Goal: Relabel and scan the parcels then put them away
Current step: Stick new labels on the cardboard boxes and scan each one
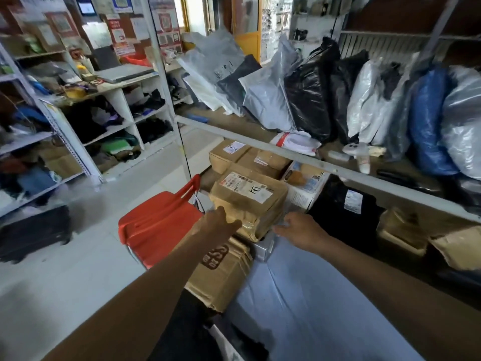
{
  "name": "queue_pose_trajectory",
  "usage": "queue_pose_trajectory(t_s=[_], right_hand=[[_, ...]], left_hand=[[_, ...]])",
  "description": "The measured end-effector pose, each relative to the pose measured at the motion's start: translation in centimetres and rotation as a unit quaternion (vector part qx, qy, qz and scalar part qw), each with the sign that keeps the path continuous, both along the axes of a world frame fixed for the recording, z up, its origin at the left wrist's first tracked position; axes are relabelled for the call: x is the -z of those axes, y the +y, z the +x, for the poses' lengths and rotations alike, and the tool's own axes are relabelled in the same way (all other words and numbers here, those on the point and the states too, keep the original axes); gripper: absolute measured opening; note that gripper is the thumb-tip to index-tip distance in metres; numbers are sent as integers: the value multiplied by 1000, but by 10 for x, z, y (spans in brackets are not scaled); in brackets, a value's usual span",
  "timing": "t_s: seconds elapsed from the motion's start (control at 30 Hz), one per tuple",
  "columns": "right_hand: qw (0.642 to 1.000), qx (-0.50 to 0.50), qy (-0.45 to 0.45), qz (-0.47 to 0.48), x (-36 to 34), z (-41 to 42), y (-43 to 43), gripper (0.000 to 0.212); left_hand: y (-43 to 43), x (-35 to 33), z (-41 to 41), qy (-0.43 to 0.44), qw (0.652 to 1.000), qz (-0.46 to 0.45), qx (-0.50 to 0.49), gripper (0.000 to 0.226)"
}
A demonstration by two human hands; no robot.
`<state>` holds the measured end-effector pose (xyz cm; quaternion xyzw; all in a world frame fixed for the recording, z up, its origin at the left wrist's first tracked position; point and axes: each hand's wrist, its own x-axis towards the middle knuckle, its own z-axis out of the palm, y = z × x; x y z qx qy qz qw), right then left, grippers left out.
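Shelf rail (pixel 286 151) crosses just above, and a red stool (pixel 158 222) crowds the left side. One labelled cardboard parcel (pixel 251 204) sits atop a stack between two grips: left grip (pixel 218 226) spread flat against its near corner, right grip (pixel 299 229) at its lower edge, hold too blurred to tell. Two brown boxes (pixel 229 153) stand behind

Centre of frame: left hand (pixel 218 225) laid against the near left side of a labelled cardboard parcel (pixel 248 201), thumb up. Right hand (pixel 299 230) at the parcel's near right corner, fingers blurred, hold unclear. Stacked beneath, a printed carton (pixel 221 274), just beside a blue-grey sheet (pixel 299 295). To the left, a red plastic stool (pixel 158 222). To the right, a black parcel (pixel 346 207) under the shelf rail (pixel 260 145). Upper right, bagged parcels leaning in a row, among them a black bag (pixel 307 95).
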<state>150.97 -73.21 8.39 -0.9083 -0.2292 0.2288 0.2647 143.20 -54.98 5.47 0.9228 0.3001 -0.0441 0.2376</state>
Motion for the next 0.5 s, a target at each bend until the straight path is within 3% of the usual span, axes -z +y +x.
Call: queue_pose_trajectory(t_s=[0.13,0.27,0.4,0.5], right_hand=[[990,90,81,73,38,40,41,40],[934,261,163,182,69,64,74,46],[883,328,230,244,83,69,91,15],[853,344,263,290,82,71,92,40]], left_hand=[[39,15,41,-100,982,-96,-127,70],[69,32,74,-143,948,-188,-213,75],[75,43,88,-102,949,-231,-188,52],[75,47,88,-127,936,-259,-200,42]])
